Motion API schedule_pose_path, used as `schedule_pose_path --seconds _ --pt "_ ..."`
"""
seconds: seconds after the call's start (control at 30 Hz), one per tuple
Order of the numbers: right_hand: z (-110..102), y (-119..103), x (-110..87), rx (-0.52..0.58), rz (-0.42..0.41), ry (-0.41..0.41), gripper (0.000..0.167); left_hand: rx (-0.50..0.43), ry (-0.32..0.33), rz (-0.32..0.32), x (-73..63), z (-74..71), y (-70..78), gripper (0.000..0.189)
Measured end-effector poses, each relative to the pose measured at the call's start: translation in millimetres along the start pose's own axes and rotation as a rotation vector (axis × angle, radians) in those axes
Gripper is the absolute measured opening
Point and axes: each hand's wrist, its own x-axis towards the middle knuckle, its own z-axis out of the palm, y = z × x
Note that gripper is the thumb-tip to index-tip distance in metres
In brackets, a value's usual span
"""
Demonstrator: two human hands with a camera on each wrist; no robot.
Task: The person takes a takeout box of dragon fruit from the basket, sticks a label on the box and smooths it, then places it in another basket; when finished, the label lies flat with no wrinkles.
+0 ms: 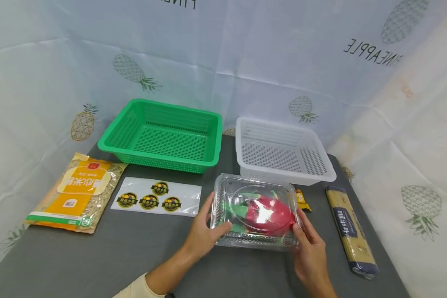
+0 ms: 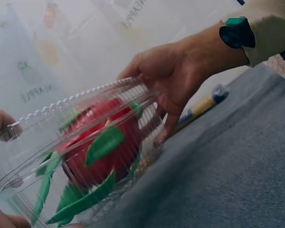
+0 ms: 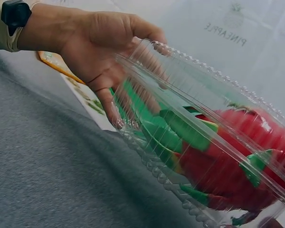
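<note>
A clear plastic clamshell box (image 1: 246, 242) is held between my two hands, above the near middle of the table in the head view. Through its lid shows a red dragon fruit (image 1: 270, 213) with green scales. My left hand (image 1: 204, 232) grips the box's left side, thumb over the top edge. On the opposite side, my right hand (image 1: 312, 253) holds the right edge, thumb near the lid's corner. The left wrist view shows the right hand's fingers (image 2: 170, 118) spread along the ribbed end wall. In the right wrist view, the lid appears closed over the fruit.
Behind stand a green basket (image 1: 164, 162) and a white basket (image 1: 275, 174). Left of the box lie a sticker sheet (image 1: 188, 194) and a yellow food bag (image 1: 80, 186). A small yellow packet (image 1: 301, 201) peeks out behind it; a pasta pack (image 1: 352, 231) lies at the right edge.
</note>
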Motion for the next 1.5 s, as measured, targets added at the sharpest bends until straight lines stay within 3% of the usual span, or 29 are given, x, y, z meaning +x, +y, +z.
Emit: schedule_pose_path --seconds 0.23,0.4,0.77,0.93,1.07,1.27,1.5 --pt "1 12 -5.0 -0.021 -0.003 0.015 0.056 0.02 0.001 -0.014 -5.3 -5.8 -9.2 0.09" --pt "1 18 -8.7 -0.067 0.045 0.026 0.058 -0.04 -0.005 -0.035 -10.2 -9.3 -14.0 0.091" --pt "0 31 -17.2 -0.116 0.055 0.045 0.059 -0.041 0.005 -0.059 -15.1 -11.9 -24.7 0.09" --pt "0 36 -17.4 -0.145 0.021 0.019 0.059 -0.028 0.022 -0.093 -17.3 -16.1 -27.9 0.089" --pt "2 39 -16.5 -0.151 -0.013 0.001 0.057 0.045 0.061 -0.11 -18.7 -20.1 -29.5 0.088" --pt "2 37 -15.5 -0.179 -0.027 -0.026 0.056 0.086 0.078 -0.086 -16.8 -23.7 -29.9 0.088" --pt "-12 27 -11.2 -0.292 -0.005 -0.119 0.06 0.091 0.072 -0.088 -16.0 -24.2 -32.0 0.088"
